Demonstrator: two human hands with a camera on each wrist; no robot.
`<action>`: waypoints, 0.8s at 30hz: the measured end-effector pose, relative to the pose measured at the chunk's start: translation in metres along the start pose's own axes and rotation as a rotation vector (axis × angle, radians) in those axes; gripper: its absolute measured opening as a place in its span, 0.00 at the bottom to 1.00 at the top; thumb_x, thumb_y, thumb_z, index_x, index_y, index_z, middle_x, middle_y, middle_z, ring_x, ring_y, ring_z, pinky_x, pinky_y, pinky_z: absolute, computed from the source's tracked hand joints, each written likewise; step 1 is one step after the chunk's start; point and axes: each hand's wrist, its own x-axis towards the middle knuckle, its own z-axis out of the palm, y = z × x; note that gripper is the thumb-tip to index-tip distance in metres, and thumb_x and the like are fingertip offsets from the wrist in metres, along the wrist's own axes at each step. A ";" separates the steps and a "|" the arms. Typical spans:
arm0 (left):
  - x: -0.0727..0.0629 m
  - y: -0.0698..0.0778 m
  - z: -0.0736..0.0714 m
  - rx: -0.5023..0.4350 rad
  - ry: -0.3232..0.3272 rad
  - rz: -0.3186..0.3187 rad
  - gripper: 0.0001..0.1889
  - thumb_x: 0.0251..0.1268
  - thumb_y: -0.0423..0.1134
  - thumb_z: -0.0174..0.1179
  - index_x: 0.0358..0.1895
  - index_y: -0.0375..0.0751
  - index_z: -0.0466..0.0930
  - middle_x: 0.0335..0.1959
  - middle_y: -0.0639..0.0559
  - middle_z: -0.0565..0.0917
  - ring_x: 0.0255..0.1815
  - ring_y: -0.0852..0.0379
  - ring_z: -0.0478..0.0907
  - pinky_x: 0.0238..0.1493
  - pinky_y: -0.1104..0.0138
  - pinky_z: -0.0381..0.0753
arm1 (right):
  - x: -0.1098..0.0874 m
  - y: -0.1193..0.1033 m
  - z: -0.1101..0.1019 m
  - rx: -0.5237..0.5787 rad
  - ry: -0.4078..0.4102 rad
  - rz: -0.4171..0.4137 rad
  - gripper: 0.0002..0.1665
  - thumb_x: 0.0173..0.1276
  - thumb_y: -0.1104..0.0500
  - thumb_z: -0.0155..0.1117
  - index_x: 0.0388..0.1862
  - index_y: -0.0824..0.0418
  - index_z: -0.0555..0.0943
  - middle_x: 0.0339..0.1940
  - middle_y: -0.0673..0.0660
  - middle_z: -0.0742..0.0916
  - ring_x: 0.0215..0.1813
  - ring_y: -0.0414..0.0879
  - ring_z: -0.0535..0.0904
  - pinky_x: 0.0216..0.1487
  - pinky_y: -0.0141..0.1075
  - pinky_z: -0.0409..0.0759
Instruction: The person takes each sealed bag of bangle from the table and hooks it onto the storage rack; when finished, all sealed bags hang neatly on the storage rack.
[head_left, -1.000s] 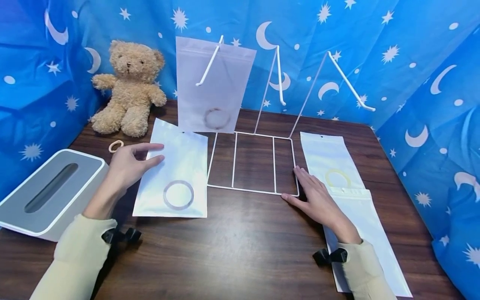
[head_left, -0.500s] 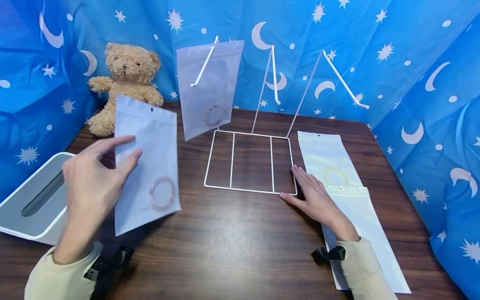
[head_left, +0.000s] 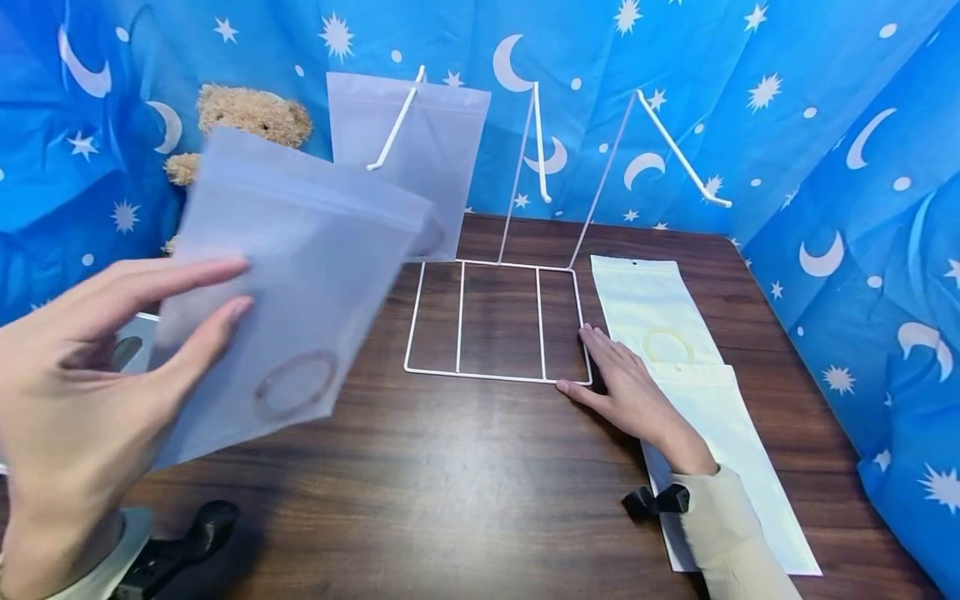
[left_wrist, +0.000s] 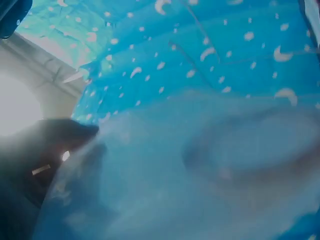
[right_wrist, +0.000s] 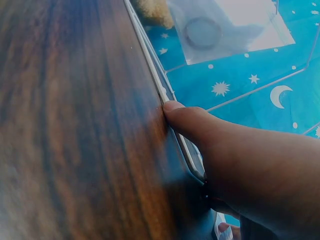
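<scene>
My left hand (head_left: 97, 367) pinches the left edge of a frosted zip bag (head_left: 300, 275) between thumb and fingers, above the table at the left. A ring-shaped band (head_left: 261, 393) shows through its lower part; in the left wrist view the bag (left_wrist: 145, 185) fills the lower half. My right hand (head_left: 630, 400) rests at the near right corner of a white wire rack (head_left: 498, 377), thumb on the front wire and fingers along the side wire. Another frosted bag (head_left: 450, 150) hangs from the rack's left hook; the middle and right hooks are bare.
Two white bags lie at the right, the near one (head_left: 712, 442) overlapping the far one (head_left: 637, 292), which holds a yellow ring. At the back left a teddy bear (head_left: 251, 112) is partly hidden by the held bag. A blue star-patterned curtain (head_left: 825, 183) encloses the table.
My left hand has lifted the bag off the table and brought it left and closer to the head camera, tilting it. The hanging bag has swung. My right hand stays at the rack's corner.
</scene>
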 end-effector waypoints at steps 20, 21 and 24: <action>0.027 0.014 0.125 -0.755 -0.146 -0.049 0.15 0.55 0.18 0.66 0.47 0.28 0.85 0.42 0.36 0.86 0.18 0.57 0.76 0.17 0.73 0.71 | -0.001 0.001 0.002 0.009 0.008 -0.024 0.55 0.67 0.32 0.57 0.79 0.63 0.51 0.78 0.63 0.59 0.78 0.57 0.50 0.73 0.55 0.50; 0.028 0.011 0.127 -0.759 -0.144 -0.047 0.15 0.55 0.19 0.67 0.47 0.29 0.86 0.43 0.37 0.86 0.18 0.58 0.75 0.17 0.73 0.71 | -0.001 0.001 0.001 0.007 0.009 -0.024 0.55 0.67 0.32 0.58 0.79 0.63 0.52 0.78 0.63 0.59 0.78 0.57 0.50 0.73 0.55 0.50; 0.028 0.001 0.133 -0.767 -0.139 -0.041 0.16 0.54 0.20 0.68 0.47 0.32 0.86 0.43 0.38 0.86 0.18 0.59 0.72 0.17 0.73 0.69 | -0.001 0.001 -0.001 0.007 0.006 -0.019 0.55 0.67 0.32 0.58 0.79 0.63 0.51 0.78 0.63 0.59 0.78 0.57 0.50 0.73 0.55 0.50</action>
